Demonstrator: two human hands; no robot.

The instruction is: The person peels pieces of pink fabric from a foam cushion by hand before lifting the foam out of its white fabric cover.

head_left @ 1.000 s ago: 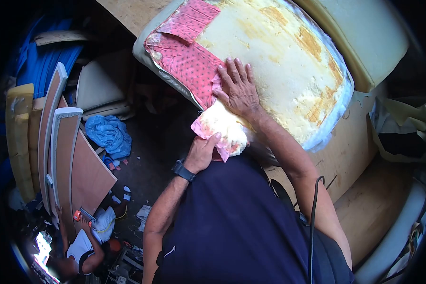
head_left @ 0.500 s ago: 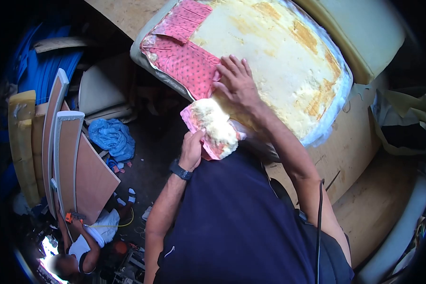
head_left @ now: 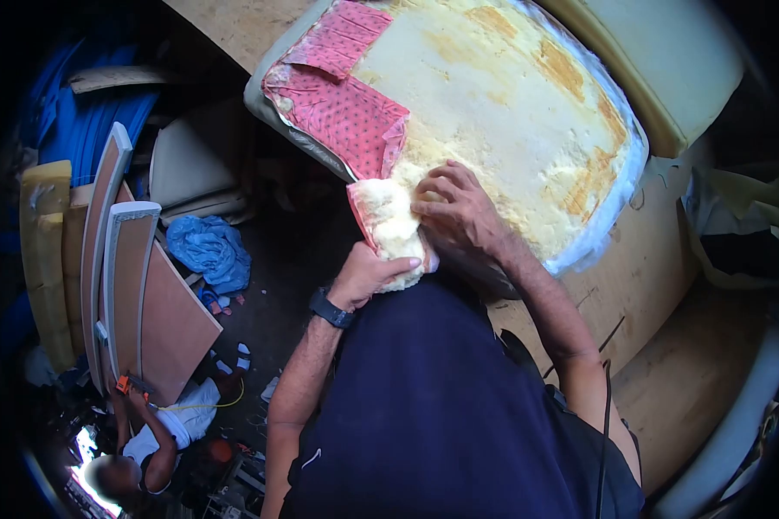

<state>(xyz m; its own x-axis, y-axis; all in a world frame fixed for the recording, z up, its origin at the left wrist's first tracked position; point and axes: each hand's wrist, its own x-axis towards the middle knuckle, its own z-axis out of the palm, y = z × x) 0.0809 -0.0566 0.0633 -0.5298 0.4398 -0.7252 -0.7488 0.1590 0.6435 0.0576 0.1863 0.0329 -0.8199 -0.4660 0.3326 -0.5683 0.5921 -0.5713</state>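
A worn foam seat cushion lies on the table, its yellowed foam bare and part of one side still under pink dotted fabric. From its near edge hangs a flap of that fabric, turned so the foam stuck to its back faces up. My left hand grips the flap's lower end, thumb on top of the foam. Just right of the flap, my right hand rests at the cushion's edge with bent fingers against the foam. What its fingertips pinch, if anything, is hidden.
The wooden table extends right of the cushion, and another pale cushion lies behind. Curved panels lean at the left beside a blue plastic bag. Lower left, another person holds an orange tool.
My right hand has slid off the pink fabric toward me, its fingers now curled at the cushion's edge. My left hand has shifted its grip on the flap, which has folded narrower.
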